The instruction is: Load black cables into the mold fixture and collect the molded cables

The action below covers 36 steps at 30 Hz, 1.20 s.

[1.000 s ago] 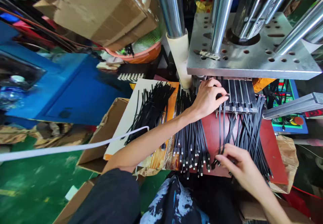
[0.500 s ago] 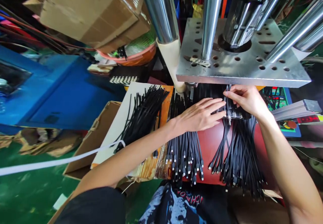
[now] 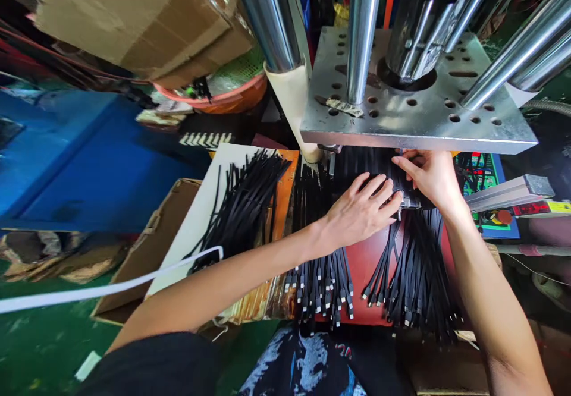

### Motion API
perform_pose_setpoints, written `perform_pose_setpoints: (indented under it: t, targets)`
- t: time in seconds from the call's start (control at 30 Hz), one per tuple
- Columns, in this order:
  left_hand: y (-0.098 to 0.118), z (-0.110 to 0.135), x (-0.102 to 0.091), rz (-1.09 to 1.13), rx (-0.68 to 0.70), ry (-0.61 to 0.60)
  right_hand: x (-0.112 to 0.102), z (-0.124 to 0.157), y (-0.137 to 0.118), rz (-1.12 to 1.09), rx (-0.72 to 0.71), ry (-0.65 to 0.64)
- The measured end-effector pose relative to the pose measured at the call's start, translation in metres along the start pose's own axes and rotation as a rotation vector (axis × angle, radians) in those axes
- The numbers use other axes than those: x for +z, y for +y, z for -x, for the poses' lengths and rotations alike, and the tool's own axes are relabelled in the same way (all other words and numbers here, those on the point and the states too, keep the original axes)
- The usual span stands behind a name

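Observation:
My left hand [image 3: 363,210] rests at the front of a dark fixture [image 3: 413,200] beneath the press plate, its fingers bent and apart, fingertips at the fixture's edge. Across the fixture, my right hand [image 3: 426,173] has thumb and fingers drawn together close under the plate; whatever is between them is hidden. Black cables with small metal plugs [image 3: 413,283] hang from the fixture's front over the red tabletop [image 3: 366,265]. Another bunch of black cables [image 3: 328,283] lies below my left forearm. Farther left, a pile of black cables [image 3: 245,200] lies on a white board [image 3: 178,259].
The steel press plate [image 3: 414,125] with its shiny columns [image 3: 363,39] is right above both hands. A control panel [image 3: 488,188] and a metal bar [image 3: 513,192] stand to the right. At the left are a cardboard box [image 3: 151,241] and a blue cabinet [image 3: 84,158].
My left hand has drawn back slightly toward me, its fingers more bent. The right hand has shifted a little on the fixture, and the whole view has moved slightly.

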State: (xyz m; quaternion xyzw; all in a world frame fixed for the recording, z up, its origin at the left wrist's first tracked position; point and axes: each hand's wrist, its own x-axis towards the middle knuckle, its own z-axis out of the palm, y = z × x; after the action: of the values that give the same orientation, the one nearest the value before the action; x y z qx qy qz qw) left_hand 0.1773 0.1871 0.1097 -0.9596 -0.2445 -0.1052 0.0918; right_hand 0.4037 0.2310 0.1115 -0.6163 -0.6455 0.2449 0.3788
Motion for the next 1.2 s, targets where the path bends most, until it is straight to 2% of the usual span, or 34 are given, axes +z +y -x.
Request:
perform_pose_setpoints:
  t: [0.07, 0.13, 0.2, 0.23, 0.3, 0.37, 0.47, 0.57, 0.77, 0.93, 1.03, 1.2]
  targets:
    - [0.010, 0.002, 0.000, -0.035, -0.058, -0.025, -0.007, 0.013, -0.003, 0.206, -0.117, 0.080]
    - [0.019, 0.003, 0.000, -0.040, -0.103, -0.050, -0.016, 0.034, -0.005, 0.373, -0.274, 0.010]
    - [0.021, 0.000, 0.000, 0.008, -0.129, -0.073, -0.020, 0.053, -0.006, 0.495, -0.356, -0.116]
    - [0.020, -0.003, 0.000, 0.042, -0.142, -0.079, -0.019, 0.060, -0.007, 0.570, -0.354, -0.156]
    - [0.013, -0.012, -0.001, 0.103, -0.184, -0.083, -0.014, 0.063, -0.012, 0.752, -0.300, -0.156]
    - [0.003, -0.023, -0.002, 0.141, -0.243, -0.087, -0.006, 0.056, -0.018, 0.935, -0.240, -0.144]
    - [-0.009, -0.036, -0.002, 0.165, -0.305, -0.098, 0.001, 0.040, -0.026, 1.076, -0.201, -0.139]
    - [-0.018, -0.041, 0.000, 0.188, -0.302, -0.094, 0.002, 0.031, -0.027, 1.101, -0.195, -0.177]
    - [-0.040, -0.056, 0.011, 0.183, -0.297, -0.052, 0.007, -0.002, -0.024, 0.989, -0.160, -0.210]
    - [-0.048, -0.062, 0.015, 0.129, -0.316, -0.030, 0.008, -0.016, -0.023, 0.906, -0.138, -0.182]
    - [-0.052, -0.064, 0.014, 0.149, -0.294, -0.062, 0.009, -0.022, -0.019, 0.855, -0.140, -0.165]
    - [-0.063, -0.080, 0.014, 0.110, -0.279, -0.040, 0.020, -0.046, -0.007, 0.763, -0.110, -0.094]
